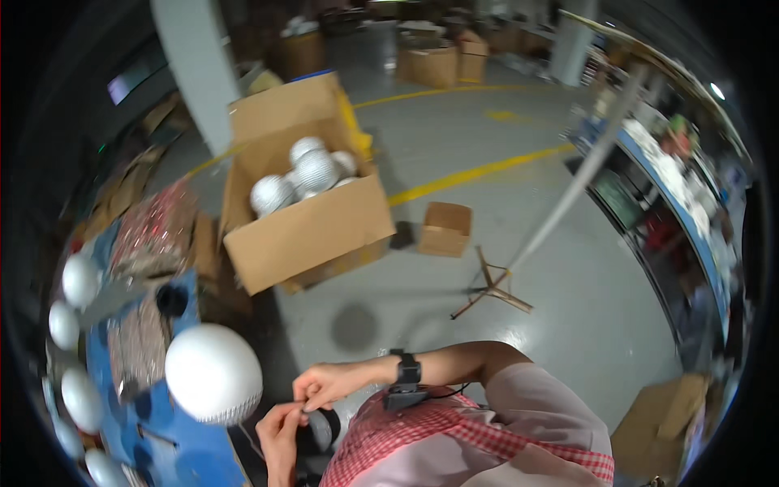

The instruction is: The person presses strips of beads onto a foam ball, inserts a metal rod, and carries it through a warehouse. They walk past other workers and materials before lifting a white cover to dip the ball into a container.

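White ball (213, 369): large and smooth, with a textured silvery patch along its lower edge, over the near side of the blue table (182, 454), just left of both hands.
Thin strand (250, 439): runs from under the ball down toward the left hand.
Left hand (280, 432): thumb and fingertips drawn together, beside the ball; what they pinch is too small to make out.
Right hand (326, 385): thumb and fingers also pinched, meeting the left fingertips; I cannot tell what lies between.
Wrist: a black watch (408, 371) on the right arm.
Apron (398, 434): red-and-white check, close to the hands.
Table's left side: a row of white balls (81, 399).
Cardboard box (312, 243): open, beyond the table, holding silvery balls (316, 170).
Floor: a small box (445, 230) beside a pole stand (492, 290).
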The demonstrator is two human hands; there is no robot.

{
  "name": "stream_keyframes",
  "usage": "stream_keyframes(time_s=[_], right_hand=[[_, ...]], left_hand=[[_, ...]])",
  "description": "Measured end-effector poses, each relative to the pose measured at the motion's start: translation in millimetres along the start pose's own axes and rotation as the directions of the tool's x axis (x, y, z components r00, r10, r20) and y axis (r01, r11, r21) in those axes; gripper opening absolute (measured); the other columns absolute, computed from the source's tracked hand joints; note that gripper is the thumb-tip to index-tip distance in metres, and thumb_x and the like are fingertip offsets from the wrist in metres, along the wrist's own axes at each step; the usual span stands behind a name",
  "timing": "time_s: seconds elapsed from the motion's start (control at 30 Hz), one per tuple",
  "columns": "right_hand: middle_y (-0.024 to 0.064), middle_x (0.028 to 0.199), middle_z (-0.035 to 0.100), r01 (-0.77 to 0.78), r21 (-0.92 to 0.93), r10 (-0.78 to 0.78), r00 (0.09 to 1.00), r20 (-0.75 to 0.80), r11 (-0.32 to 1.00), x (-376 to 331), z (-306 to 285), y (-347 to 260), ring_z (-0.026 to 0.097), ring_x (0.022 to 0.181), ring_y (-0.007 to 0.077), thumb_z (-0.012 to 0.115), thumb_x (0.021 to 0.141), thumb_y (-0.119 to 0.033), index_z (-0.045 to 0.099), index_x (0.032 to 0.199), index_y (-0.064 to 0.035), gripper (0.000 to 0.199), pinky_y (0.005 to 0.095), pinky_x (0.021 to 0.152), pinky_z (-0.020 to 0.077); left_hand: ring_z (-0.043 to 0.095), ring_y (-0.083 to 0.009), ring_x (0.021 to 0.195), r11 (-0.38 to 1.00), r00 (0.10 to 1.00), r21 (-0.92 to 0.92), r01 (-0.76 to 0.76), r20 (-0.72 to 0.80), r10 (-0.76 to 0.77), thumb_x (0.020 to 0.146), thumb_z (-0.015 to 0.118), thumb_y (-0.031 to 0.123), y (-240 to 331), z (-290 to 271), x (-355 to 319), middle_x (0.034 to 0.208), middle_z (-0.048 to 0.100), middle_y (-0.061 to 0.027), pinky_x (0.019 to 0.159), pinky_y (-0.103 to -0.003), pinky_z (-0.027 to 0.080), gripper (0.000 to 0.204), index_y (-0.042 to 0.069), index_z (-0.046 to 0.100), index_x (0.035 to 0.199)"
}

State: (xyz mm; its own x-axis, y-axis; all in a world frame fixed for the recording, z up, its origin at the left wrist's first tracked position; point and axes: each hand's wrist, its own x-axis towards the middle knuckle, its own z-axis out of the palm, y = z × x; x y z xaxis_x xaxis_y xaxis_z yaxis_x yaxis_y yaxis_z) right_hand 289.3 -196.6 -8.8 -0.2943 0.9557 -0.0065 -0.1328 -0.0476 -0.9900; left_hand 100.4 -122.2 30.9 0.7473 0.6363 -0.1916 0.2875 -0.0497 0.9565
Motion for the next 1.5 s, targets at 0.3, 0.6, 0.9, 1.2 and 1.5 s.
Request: stream_keyframes(time_s=[0.3,0.6,0.9,1.2,1.5], right_hand=[[0.0082,0.063,0.060,0.187,-0.459,-0.340,0.899,-0.277,0.868,-6.4,17.1,-12.4,0.058,0.057,0.0233,0.065,0.075,-0.015,0.054,0.077,-0.0039,0.016,0.0353,0.051,0.0402],[0.0049,0.075,0.049,0.290,-0.893,-0.650,0.760,-0.003,0.343,18.6,38.6,1.9,0.059,0.064,0.0227,0.054,0.082,-0.014,0.057,0.089,-0.0114,0.008,0.0336,0.050,0.0465],[0.0039,0.070,0.051,0.297,-0.917,-0.621,0.781,0.073,0.266,39.0,50.0,-3.5,0.059,0.059,0.0193,0.063,0.073,-0.005,0.060,0.093,-0.0081,0.020,0.0326,0.046,0.0455],[0.0030,0.066,0.055,0.258,-0.794,-0.527,0.845,-0.090,0.550,59.6,52.8,10.8,0.056,0.054,0.0152,0.065,0.078,-0.003,0.061,0.088,-0.0059,0.011,0.0285,0.046,0.0431],[-0.0013,0.069,0.056,-0.062,-0.072,0.026,0.906,-0.422,0.995,57.6,24.8,-8.5,0.052,0.059,0.0040,0.058,0.088,-0.003,0.056,0.085,0.0007,0.005,0.0180,0.054,0.0417]], left_hand=[[0.056,-0.0089,0.070,0.984,0.999,-0.172,0.037,-0.010,-0.040,0.090,0.057,0.009,29.3,1.8,-2.9,0.078,0.063,-0.0023,0.069,-0.021,0.045,0.011,0.000,0.064,0.093],[0.058,-0.0095,0.070,0.990,0.987,0.096,-0.103,-0.112,0.113,0.088,0.057,0.003,-3.7,-30.4,-13.2,0.075,0.064,-0.0059,0.066,-0.022,0.046,0.009,-0.002,0.060,0.081],[0.060,-0.0105,0.072,0.922,1.000,-0.386,0.028,-0.003,-0.031,0.089,0.051,0.000,-33.6,-56.8,-6.9,0.075,0.062,-0.0053,0.070,-0.023,0.048,0.007,0.000,0.052,0.096],[0.060,-0.0152,0.073,0.990,0.982,-0.125,-0.072,-0.182,0.048,0.087,0.059,0.006,-34.1,-66.3,-15.8,0.081,0.062,-0.0051,0.071,-0.027,0.048,0.014,0.003,0.055,0.100],[0.054,-0.0287,0.102,0.532,0.746,0.823,-0.198,-0.226,0.626,0.075,0.070,0.013,-65.0,-94.9,-24.5,0.115,0.054,-0.0119,0.085,-0.038,0.045,0.054,0.002,0.050,0.123]])
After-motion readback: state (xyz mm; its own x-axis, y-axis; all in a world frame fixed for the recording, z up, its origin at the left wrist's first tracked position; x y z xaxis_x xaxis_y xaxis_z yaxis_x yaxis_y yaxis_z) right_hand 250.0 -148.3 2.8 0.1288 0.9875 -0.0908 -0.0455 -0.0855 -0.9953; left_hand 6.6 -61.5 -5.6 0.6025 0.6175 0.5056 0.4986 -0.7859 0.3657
